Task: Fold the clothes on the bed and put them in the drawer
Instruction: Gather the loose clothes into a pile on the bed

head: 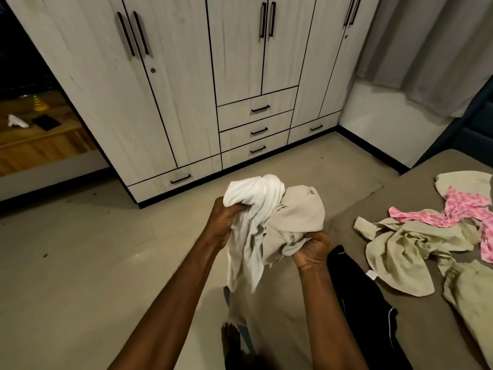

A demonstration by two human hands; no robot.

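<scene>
My left hand (226,222) grips a bunched white garment (253,209) that hangs down in front of me. My right hand (313,251) grips a crumpled beige garment (301,212) that is tangled against the white one. Both are held up over the bed's near edge. On the bed (416,169) to the right lie a beige shirt (400,249), a pink patterned garment (458,212), a cream piece (464,182) and black trousers (360,289). The wardrobe's stacked drawers (257,129) straight ahead are all closed.
A tall pale wardrobe (160,76) with black handles fills the far wall, with low drawers (176,180) along its base. Grey floor (80,263) lies between it and the bed. A curtain (426,49) hangs at the right. My bare foot (230,340) stands below.
</scene>
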